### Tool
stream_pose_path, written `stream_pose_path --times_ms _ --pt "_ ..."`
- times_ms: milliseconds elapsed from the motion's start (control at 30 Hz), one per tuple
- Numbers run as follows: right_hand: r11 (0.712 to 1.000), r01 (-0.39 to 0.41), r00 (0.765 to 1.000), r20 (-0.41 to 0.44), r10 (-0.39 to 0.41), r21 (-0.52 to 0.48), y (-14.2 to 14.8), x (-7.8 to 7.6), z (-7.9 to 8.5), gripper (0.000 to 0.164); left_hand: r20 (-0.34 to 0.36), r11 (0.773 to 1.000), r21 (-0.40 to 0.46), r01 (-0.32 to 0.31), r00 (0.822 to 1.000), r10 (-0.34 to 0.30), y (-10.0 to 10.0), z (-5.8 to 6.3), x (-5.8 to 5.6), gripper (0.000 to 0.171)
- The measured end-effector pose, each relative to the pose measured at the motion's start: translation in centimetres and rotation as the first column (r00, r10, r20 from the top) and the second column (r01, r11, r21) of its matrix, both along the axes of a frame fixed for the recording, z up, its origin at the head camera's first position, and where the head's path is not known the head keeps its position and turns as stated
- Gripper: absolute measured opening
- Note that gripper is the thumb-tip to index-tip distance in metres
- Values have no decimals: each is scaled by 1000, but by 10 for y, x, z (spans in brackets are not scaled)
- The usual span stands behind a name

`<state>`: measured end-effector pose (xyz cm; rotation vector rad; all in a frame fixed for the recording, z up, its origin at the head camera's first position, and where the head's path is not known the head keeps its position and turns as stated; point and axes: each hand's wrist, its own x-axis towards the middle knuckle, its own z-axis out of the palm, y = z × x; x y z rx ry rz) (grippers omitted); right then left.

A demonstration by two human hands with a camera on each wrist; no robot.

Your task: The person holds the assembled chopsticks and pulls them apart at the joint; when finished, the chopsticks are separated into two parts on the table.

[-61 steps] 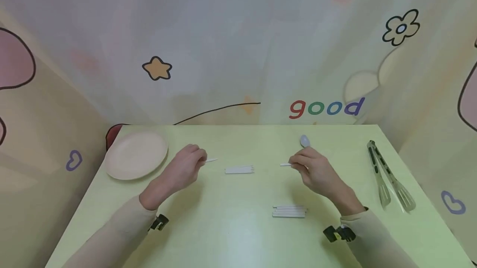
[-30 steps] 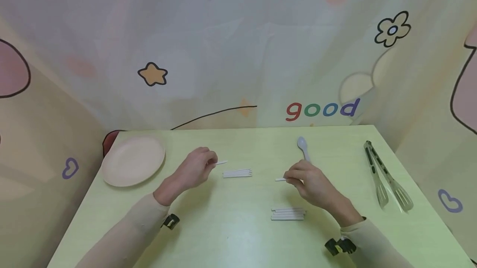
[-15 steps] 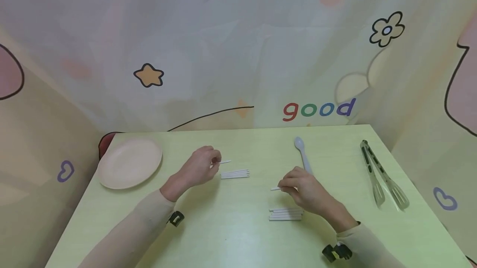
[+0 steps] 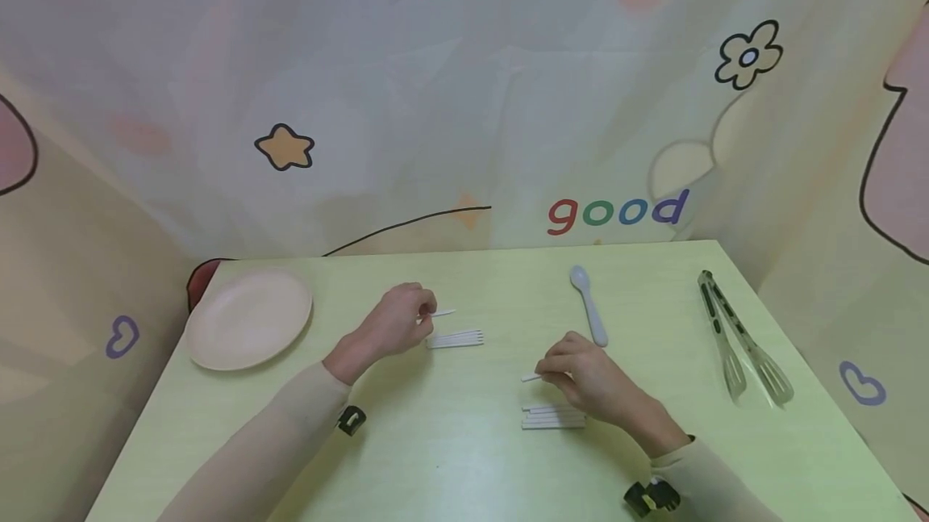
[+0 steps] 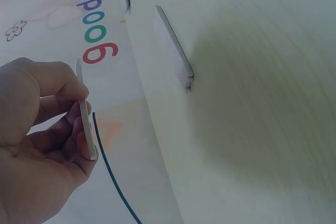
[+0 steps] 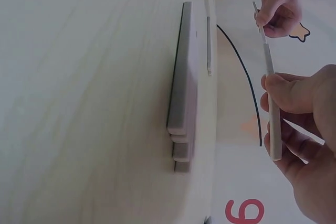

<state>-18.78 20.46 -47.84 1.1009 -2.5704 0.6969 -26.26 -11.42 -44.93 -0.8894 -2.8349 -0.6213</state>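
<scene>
My left hand (image 4: 395, 320) pinches a slim white stick (image 5: 84, 119) between thumb and fingertips, just above and left of the far row of white sticks (image 4: 455, 340). In the left wrist view that stick stands in the air, apart from the row on the table. My right hand (image 4: 589, 377) pinches another white stick (image 6: 272, 103), its tip poking out leftward in the head view. Right below this hand lies the near row of white sticks (image 4: 553, 423), several laid side by side. The right fingers hide most of the held stick in the head view.
A pale round plate (image 4: 249, 319) sits at the table's back left corner. A lilac spoon (image 4: 588, 304) lies behind the right hand. Metal tongs (image 4: 740, 340) with slotted ends rest along the right side. A patterned curtain (image 4: 464, 102) closes off the back.
The left hand has moved right, closer to the far row, holding its stick. The right hand has come nearer and left, above the near row, uncovering the whole spoon. The head view has shifted slightly.
</scene>
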Motion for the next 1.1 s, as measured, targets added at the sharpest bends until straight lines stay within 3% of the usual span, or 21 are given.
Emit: stream_pose_path --times_ms 667,1100 --pt "998 -36 999 -39 37 48 3 1 -14 9 109 1000 -28 13 994 -10 14 -17 -16 11" --pt "994 -57 998 15 56 95 2 -4 -21 12 176 999 -51 16 984 -7 24 -30 -24 12"
